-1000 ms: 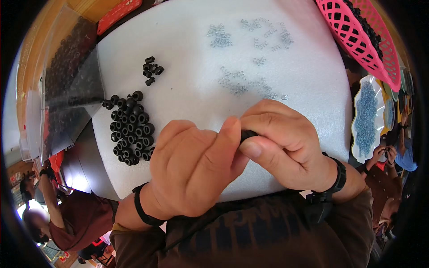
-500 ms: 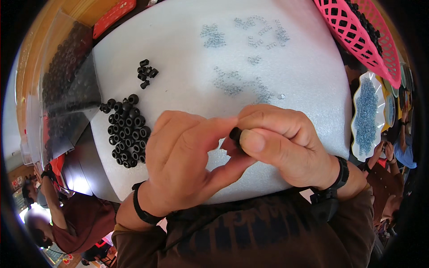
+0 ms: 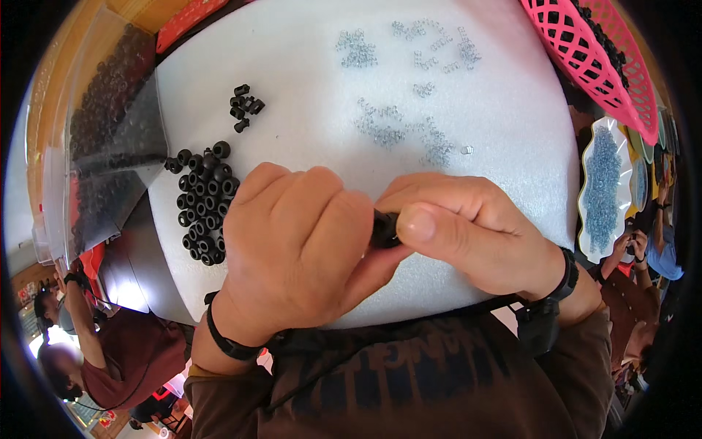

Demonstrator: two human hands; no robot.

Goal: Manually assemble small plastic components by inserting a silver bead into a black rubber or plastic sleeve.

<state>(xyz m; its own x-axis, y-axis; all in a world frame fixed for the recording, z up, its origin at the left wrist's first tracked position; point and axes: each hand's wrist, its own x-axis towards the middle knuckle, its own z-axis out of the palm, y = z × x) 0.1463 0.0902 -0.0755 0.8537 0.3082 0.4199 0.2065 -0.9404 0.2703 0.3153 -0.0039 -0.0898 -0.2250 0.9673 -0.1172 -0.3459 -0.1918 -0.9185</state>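
Observation:
Between my two hands, over the near part of the white foam sheet, is a small black cord lock part. My left hand is curled closed around its left side, with most of the piece hidden by the fingers. From the other side, the thumb and forefinger of my right hand pinch it. Left of my left hand lies a pile of round black cord lock bodies with holes. Beyond them sit several small black plungers. Loose small metal springs are scattered farther off, with one spring apart from the rest.
A clear plastic bag full of black parts stands at the left. At the far right are a pink lattice basket holding black parts and a scalloped white dish of springs. Other people sit at both sides.
My left fingers have curled in further around the black part and turned, and that hand has shifted slightly left. My right hand keeps its pinch at nearly the same spot.

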